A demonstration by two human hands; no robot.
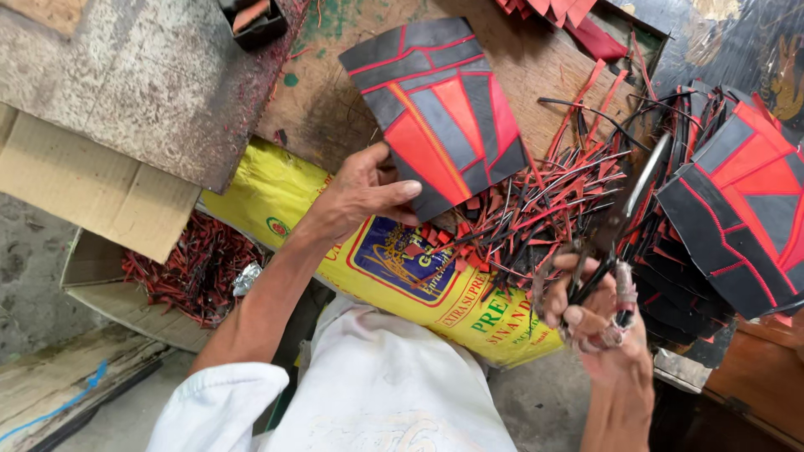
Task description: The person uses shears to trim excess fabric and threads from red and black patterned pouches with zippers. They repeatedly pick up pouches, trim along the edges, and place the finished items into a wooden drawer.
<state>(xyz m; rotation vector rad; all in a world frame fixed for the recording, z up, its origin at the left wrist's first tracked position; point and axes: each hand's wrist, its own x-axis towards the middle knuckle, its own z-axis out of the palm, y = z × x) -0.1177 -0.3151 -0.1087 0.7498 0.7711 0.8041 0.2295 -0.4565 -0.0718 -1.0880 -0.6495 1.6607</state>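
Head view: red-and-black patterned panel (440,113) lies on the wooden worktop (335,92), its lower left edge pinched by the left hand (364,192), thumb on top w/ fingers underneath. Right hand (599,314) is closed around the handles of scissors (624,209), blades pointing up & away, slightly parted. Between the hands sits a heap of thin red and black offcut strips (536,213), spilling over a yellow printed sack (419,276) that hangs off the bench edge. Right of the scissors, a stack of similar panels (737,201) w/ edges looking clean, so prob. already trimmed; the held one reads as the piece in hand, cutting not begun on it as far as I can tell. Lower left, a cardboard box (109,293) holds more red scraps (193,268)
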